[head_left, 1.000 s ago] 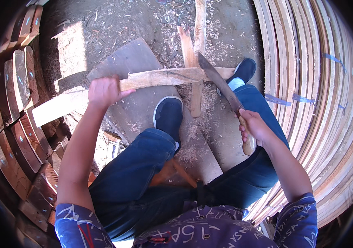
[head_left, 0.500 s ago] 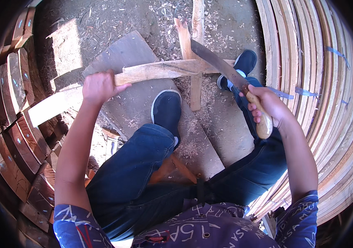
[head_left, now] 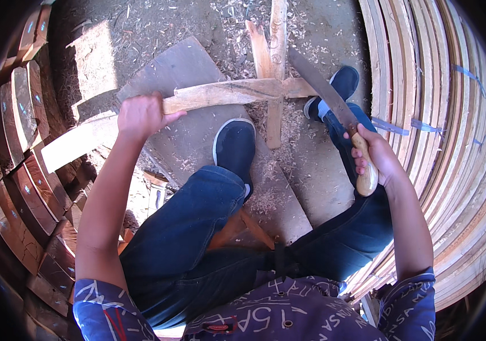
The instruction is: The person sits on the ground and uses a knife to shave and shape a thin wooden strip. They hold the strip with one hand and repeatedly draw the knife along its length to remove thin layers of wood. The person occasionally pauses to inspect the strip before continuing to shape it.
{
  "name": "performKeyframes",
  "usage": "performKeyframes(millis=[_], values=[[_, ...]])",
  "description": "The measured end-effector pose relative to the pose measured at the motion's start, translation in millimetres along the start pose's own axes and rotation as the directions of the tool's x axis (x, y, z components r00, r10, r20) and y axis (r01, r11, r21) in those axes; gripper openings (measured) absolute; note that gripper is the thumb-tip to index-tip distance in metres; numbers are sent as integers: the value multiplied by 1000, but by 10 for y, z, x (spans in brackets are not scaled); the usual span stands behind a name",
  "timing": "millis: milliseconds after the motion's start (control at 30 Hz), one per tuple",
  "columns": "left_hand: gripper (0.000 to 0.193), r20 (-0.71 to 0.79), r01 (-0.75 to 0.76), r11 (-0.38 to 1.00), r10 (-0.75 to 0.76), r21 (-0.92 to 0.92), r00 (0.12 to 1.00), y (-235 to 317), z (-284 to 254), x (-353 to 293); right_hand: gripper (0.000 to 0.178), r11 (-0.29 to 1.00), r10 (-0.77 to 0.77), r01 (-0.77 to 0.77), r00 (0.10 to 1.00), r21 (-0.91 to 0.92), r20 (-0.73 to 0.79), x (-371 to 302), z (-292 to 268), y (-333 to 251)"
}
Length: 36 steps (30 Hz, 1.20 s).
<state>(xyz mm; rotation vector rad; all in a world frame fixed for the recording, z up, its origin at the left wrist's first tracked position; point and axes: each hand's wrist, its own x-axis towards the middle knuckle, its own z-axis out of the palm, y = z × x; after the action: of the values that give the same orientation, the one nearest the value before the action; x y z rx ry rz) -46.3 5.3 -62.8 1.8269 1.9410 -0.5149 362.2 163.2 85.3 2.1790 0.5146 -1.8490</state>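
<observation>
Head view: Your left hand [head_left: 142, 116], curled closed, grips a long, pale, rough-hewn wooden plank [head_left: 220, 94] that slants across a narrower slat [head_left: 274, 128] over shaving-strewn ground [head_left: 322, 34]. Your right hand [head_left: 375, 154] is wrapped round the smooth, blond handle [head_left: 367, 181] of a machete [head_left: 337, 105], its dark, mottled blade angled by the plank's right end. White lettering covers your purple-blue shirt [head_left: 317, 304]; blue plastic strips [head_left: 389, 126] cling to stacked, sawn boards [head_left: 410, 74].

sunlight bleaches the left plank end [head_left: 78, 140]; stacked boards [head_left: 453, 187] bow toward a dark rim.
</observation>
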Motion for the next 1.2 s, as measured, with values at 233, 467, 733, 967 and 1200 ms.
performKeyframes(millis=[233,467,733,967,1200], values=[[77,-25,-27,1000,27,-1,999,29,16,60,37,999,-49,49,999,13,18,178,20,332],[77,-25,-18,1000,19,24,1000,-45,-8,88,41,981,-108,104,994,162,15,20,-222,-30],[75,-66,-31,1000,31,4,997,8,2,69,36,1000,28,-27,999,-12,42,138,206,399],[75,31,-4,1000,4,-6,1000,-17,-39,71,40,933,-257,242,966,265,20,18,-63,-51],[77,-30,-42,999,43,22,999,-3,-16,103,38,991,129,-127,989,-33,66,111,171,401]])
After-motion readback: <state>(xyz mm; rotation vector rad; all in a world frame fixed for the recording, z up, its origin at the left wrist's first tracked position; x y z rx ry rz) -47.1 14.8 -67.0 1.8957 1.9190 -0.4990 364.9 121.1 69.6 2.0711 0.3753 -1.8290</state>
